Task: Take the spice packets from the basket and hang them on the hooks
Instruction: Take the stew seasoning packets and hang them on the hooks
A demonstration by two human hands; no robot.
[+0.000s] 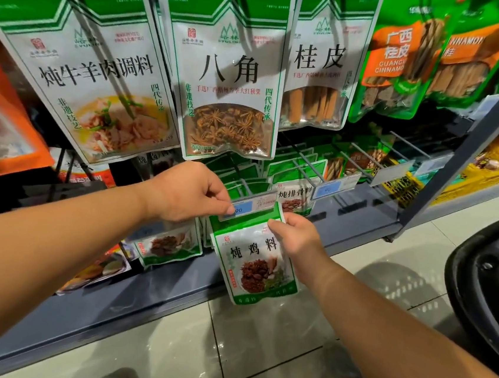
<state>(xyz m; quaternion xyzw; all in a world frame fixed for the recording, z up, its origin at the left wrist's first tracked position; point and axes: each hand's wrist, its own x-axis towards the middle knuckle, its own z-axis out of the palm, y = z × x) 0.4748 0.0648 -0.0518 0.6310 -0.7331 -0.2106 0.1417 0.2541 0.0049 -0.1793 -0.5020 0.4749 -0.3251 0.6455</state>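
A green-and-white spice packet (254, 261) with a picture of brown spices hangs low in front of the shelf. My right hand (294, 238) pinches its top right corner. My left hand (190, 193) pinches the price tag (247, 208) at the tip of a hook (250, 187), right above the packet's green top edge. Whether the packet's hole is on the hook is hidden by the tag and my fingers. The black basket (490, 285) sits on the floor at the right edge, its inside mostly out of sight.
Large packets hang above: a stew seasoning packet (100, 74), a star anise packet (229, 73), a cinnamon packet (319, 70). More hooks (309, 167) with small packets run to the right. A dark shelf edge (144, 301) lies below; the tiled floor (224, 355) is beneath.
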